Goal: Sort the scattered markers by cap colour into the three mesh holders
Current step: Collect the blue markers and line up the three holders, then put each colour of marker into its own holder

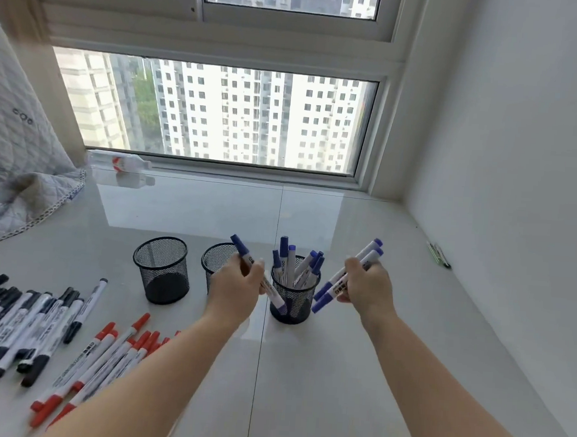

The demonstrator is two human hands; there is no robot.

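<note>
Three black mesh holders stand in a row on the pale floor: the left holder (pixel 160 271) and the middle holder (pixel 213 259) look empty, and the right holder (pixel 291 304) has several blue-capped markers (pixel 291 263) upright in it. My left hand (pixel 238 284) grips one blue-capped marker (pixel 240 247), tilted, just left of the right holder and in front of the middle one. My right hand (pixel 367 285) grips two blue-capped markers (pixel 368 253) just right of that holder. Black-capped markers (pixel 10 325) and red-capped markers (pixel 107 352) lie in piles at lower left.
A quilted blanket (pixel 15 151) hangs at the left. A plastic bottle (pixel 120 164) lies by the low window (pixel 216 111). A small green and black object (pixel 440 254) lies by the right wall (pixel 523 166).
</note>
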